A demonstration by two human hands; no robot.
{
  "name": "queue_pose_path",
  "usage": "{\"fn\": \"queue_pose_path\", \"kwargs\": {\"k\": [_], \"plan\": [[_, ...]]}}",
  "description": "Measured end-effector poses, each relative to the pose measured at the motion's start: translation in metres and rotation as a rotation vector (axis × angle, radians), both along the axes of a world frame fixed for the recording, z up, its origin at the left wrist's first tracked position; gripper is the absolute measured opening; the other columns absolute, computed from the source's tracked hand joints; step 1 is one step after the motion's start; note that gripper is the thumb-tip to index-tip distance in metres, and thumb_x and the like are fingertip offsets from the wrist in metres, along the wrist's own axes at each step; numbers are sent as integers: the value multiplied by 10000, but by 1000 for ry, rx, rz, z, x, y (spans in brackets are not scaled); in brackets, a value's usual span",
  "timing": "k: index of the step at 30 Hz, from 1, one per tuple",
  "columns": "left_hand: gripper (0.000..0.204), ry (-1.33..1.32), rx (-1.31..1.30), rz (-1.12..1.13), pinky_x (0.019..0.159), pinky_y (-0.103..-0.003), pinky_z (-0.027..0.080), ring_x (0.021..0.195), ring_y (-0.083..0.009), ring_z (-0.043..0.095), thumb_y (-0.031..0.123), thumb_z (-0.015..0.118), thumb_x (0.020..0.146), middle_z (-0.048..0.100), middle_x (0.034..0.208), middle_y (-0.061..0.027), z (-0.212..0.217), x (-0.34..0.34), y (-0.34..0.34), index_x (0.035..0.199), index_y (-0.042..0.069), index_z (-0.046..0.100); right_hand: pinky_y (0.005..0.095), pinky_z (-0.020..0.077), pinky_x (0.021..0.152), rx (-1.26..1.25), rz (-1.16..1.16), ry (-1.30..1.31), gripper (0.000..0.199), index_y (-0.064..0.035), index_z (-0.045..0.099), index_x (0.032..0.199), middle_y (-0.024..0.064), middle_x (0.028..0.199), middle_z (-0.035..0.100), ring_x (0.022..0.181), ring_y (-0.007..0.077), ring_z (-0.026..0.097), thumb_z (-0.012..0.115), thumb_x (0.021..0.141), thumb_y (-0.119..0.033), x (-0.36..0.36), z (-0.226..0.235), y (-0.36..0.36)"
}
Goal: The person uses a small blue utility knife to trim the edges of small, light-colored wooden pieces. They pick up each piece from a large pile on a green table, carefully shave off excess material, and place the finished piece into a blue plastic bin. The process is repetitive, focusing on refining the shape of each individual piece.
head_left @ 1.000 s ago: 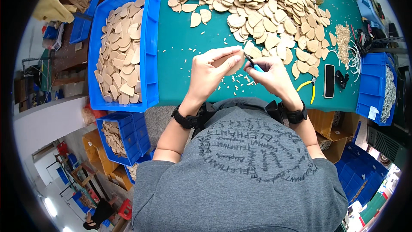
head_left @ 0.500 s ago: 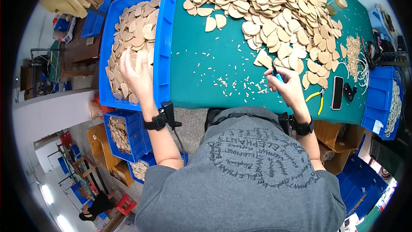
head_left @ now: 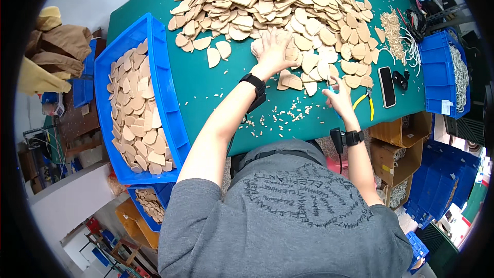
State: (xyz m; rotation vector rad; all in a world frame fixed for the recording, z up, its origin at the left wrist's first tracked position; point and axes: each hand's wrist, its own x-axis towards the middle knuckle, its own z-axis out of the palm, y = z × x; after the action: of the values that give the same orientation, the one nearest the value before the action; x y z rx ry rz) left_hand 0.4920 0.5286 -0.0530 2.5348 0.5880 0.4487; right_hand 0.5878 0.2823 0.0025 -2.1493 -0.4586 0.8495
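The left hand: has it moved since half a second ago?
Yes. The left hand has gone from the blue bin rightwards across the green table onto the pile of wooden pieces.

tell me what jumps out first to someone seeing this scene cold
A huge heap of tan wooden pieces covers the far side of the green table, with the left hand pressed flat on its near edge. At the table's left edge, a blue bin holds more such pieces.

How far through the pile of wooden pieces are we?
Done: the blue bin holds a good layer of pieces. In hand: left hand rests on the pile; right hand holds a small blue tool. Left: most of the pile.
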Motion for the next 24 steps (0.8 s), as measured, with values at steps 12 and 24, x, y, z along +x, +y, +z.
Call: {"fn": "queue_pose_path", "kwargs": {"k": [12,24], "plan": [[783,351,206,44,966,-576,347,1232,-355,383,293,768,681,322,1427,-162,28,-59,-38,1376,317,408,401,460,932,-47,203,-204,695,-70,411,1364,267,1169,401,1030,414,530,677,732,-183,-17,-33,90],[367,-190,-847,639,814,-249,501,937,-126,619,142,700,842,668,1025,-58,30,-170,-39,1171,0,622,292,490,661,180,378,263,430,18,637,1068,79,794,646,682,122,581,685,743,-258,-45,-14,84]]}}
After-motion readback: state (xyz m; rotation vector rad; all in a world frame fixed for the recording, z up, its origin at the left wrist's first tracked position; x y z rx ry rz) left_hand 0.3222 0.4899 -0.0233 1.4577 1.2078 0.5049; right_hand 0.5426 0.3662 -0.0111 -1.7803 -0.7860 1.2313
